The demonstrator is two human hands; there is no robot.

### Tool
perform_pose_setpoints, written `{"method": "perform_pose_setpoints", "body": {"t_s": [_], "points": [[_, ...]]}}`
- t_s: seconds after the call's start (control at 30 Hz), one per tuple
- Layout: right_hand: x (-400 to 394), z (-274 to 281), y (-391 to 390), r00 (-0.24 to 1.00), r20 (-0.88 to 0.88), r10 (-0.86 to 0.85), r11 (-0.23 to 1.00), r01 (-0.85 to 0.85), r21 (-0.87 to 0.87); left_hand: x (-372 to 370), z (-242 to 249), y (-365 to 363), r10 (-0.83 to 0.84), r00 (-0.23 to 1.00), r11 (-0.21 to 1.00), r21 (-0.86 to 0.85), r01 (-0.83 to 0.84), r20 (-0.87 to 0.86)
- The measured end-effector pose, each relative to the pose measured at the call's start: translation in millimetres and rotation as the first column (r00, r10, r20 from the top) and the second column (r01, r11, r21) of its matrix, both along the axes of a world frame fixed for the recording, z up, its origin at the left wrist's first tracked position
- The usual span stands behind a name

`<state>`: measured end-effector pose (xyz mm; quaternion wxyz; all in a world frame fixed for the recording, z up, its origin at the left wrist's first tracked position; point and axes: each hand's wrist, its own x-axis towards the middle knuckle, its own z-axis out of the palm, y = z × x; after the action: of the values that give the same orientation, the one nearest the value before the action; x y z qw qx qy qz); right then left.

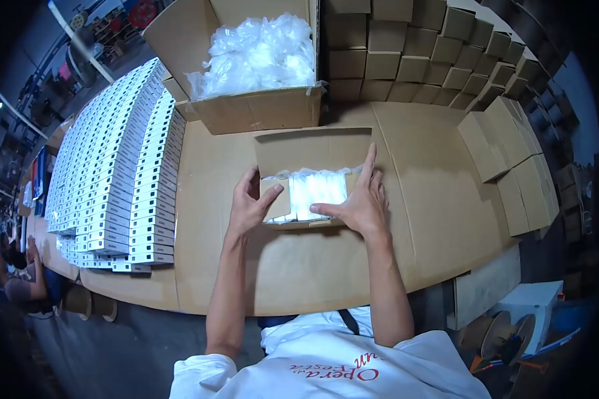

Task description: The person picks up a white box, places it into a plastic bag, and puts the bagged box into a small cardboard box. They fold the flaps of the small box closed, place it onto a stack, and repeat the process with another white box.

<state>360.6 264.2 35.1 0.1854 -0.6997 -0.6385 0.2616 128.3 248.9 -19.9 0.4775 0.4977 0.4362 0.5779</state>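
Note:
A small open cardboard box (313,145) lies in front of me, its back flap raised. White, shiny plastic-wrapped pieces (306,187) fill it, with clear film bunched along their far edge. My left hand (247,207) grips the box's left side, thumb over the left flap and fingers at the outer side. On the other side, my right hand (363,205) holds the right wall. Its thumb reaches inward over the white pieces, and its index finger points up beside the back flap. Some of its other fingers are hidden behind the hand.
Tall stacks of small white boxes (113,166) stand at left. Behind the work spot, a large carton (259,110) overflows with clear plastic bags (259,60). Brown boxes (419,40) are piled at the back right, more (512,159) at right. Another person (30,279) is at far left.

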Motion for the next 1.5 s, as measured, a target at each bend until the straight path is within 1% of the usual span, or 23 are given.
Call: {"method": "perform_pose_setpoints", "body": {"t_s": [0.07, 0.17, 0.2, 0.23, 0.3, 0.33, 0.37, 0.43, 0.47, 0.5, 0.57, 0.63, 0.67, 0.73, 0.8, 0.83, 0.87, 0.9, 0.93, 1.07, 1.17, 1.27, 1.5], "points": [[-2.6, 2.1, 1.2, 0.998, 0.028, -0.055, 0.998, 0.055, -0.024, -0.3, -7.7, -0.2, 0.031, 0.998, 0.999, 0.032, -0.033, 0.054], [5.8, -5.4, 5.8, 0.996, -0.064, -0.067, 0.997, 0.064, -0.049, -3.6, -9.7, -3.4, 0.017, 0.999, 0.995, 0.096, -0.021, 0.05], [11.0, -17.2, 10.2, 0.998, -0.052, -0.045, 0.999, 0.044, -0.01, -4.8, -12.5, -8.0, 0.016, 0.996, 0.996, 0.085, -0.024, 0.09], [17.2, -35.9, 16.8, 0.99, -0.138, -0.013, 1.0, 0.013, 0.002, -5.4, -16.4, -14.0, 0.012, 0.992, 0.997, 0.074, -0.022, 0.129], [27.9, -56.9, 26.3, 0.954, -0.296, 0.053, 0.998, -0.046, 0.031, -7.9, -17.7, -23.6, -0.027, 0.999, 0.969, 0.243, 0.032, -0.021], [32.9, -57.2, 27.8, 0.963, -0.257, 0.086, 0.996, -0.085, 0.017, -7.8, -14.9, -32.1, -0.079, 0.997, 0.963, 0.259, 0.075, 0.005], [37.0, -57.1, 30.8, 0.968, -0.219, 0.123, 0.992, -0.125, 0.003, -6.4, -11.8, -36.0, -0.071, 0.997, 0.962, 0.266, 0.07, -0.005], [41.6, -58.9, 29.0, 0.95, -0.279, 0.139, 0.99, -0.134, 0.036, -2.4, -8.7, -42.4, -0.049, 0.999, 0.959, 0.279, 0.054, -0.025], [45.5, -69.7, 25.6, 0.919, -0.374, 0.122, 0.992, -0.099, 0.081, -2.1, -13.2, -41.2, -0.017, 1.0, 0.973, 0.231, 0.02, -0.013], [50.0, -81.6, 24.0, 0.877, -0.467, 0.111, 0.99, -0.058, 0.125, -2.1, -17.3, -41.5, -0.007, 0.999, 0.97, 0.243, 0.015, -0.034], [62.2, -95.2, 20.6, 0.736, -0.67, 0.095, 0.995, -0.061, 0.074, -2.7, -22.5, -41.8, 0.009, 0.997, 0.963, 0.27, 0.013, -0.082], [72.4, -82.7, 3.5, 0.557, -0.827, 0.077, 0.995, -0.091, 0.032, -1.0, -22.8, -46.0, 0.026, 0.993, 0.967, 0.255, 0.004, -0.112], [76.6, -74.4, -8.8, 0.418, -0.902, 0.108, 0.992, -0.098, 0.073, 0.0, -21.4, -49.1, 0.038, 0.991, 0.974, 0.226, -0.008, -0.127], [81.5, -65.1, -24.8, 0.308, -0.95, 0.061, 0.998, -0.025, 0.056, -0.2, -18.5, -52.7, 0.038, 0.988, 0.984, 0.178, -0.012, -0.147], [77.7, -50.6, -32.8, 0.196, -0.978, 0.078, 0.995, 0.051, 0.089, 1.0, -21.4, -50.7, 0.063, 0.987, 0.976, 0.217, -0.03, -0.146], [78.3, -51.9, -33.8, 0.326, -0.93, 0.17, 0.982, 0.018, 0.186, 3.6, -22.6, -52.1, 0.07, 0.987, 0.973, 0.23, -0.035, -0.146], [80.5, -54.6, -34.2, 0.449, -0.856, 0.256, 0.961, -0.024, 0.275, 6.8, -23.3, -56.3, 0.086, 0.992, 0.986, 0.152, -0.072, -0.089], [81.1, -54.1, -35.0, 0.56, -0.758, 0.333, 0.932, -0.076, 0.354, 9.7, -23.7, -56.8, 0.098, 0.991, 0.984, 0.157, -0.083, -0.091], [77.4, -48.8, -35.9, 0.632, -0.74, 0.229, 0.96, -0.023, 0.278, 11.1, -23.9, -56.6, 0.111, 0.99, 0.982, 0.162, -0.095, -0.093], [73.4, -53.6, -35.1, 0.605, -0.761, 0.232, 0.948, 0.033, 0.316, 10.9, -27.2, -55.6, 0.134, 0.987, 0.978, 0.173, -0.117, -0.092], [74.9, -60.1, -28.9, 0.761, -0.571, 0.307, 0.866, 0.025, 0.499, 12.8, -22.7, -58.6, 0.148, 0.985, 0.979, 0.156, -0.133, -0.088], [73.7, -45.1, -28.0, 0.827, -0.464, 0.316, 0.821, 0.006, 0.57, 13.8, -18.4, -57.9, 0.147, 0.983, 0.979, 0.156, -0.128, -0.112], [73.4, -44.3, -25.8, 0.822, -0.48, 0.305, 0.807, 0.044, 0.589, 12.2, -22.0, -57.4, 0.156, 0.98, 0.977, 0.163, -0.136, -0.119]]}}
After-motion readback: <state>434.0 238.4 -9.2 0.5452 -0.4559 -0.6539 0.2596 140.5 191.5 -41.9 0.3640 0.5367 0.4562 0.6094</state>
